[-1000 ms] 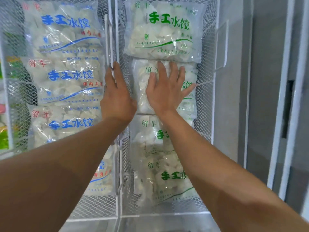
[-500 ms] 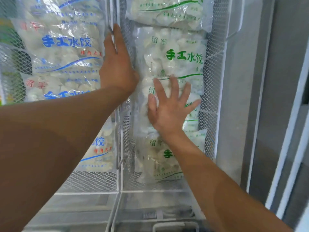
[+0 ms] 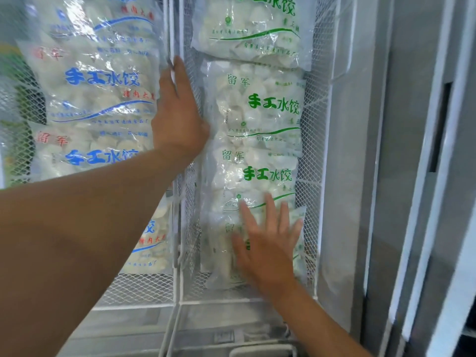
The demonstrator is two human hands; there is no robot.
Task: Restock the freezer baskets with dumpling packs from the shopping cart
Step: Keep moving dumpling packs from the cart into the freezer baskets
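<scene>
Nearest, the right hand (image 3: 268,249) lies flat on the lowest green pack (image 3: 221,256) in the right basket (image 3: 313,228), fingers (image 3: 271,212) straight and spread, gripping nothing. It seems to be pressing the pack back so the overlapping row sits flush against the mesh and does not slide forward.

Farther in, two more green packs (image 3: 260,112) overlap one another up the same basket, each lower edge tucked over the pack below, which keeps the printed labels showing. A fourth green pack (image 3: 252,29) sits at the far end.

The left hand (image 3: 177,117) rests against the white divider (image 3: 177,21) between the baskets, its fingers straight and together, touching the wire edge beside a blue pack (image 3: 100,81); it holds nothing and appears to steady the basket or the person. The left basket (image 3: 144,289) holds the blue packs in a similar overlapping row. The cart is not in view.
</scene>
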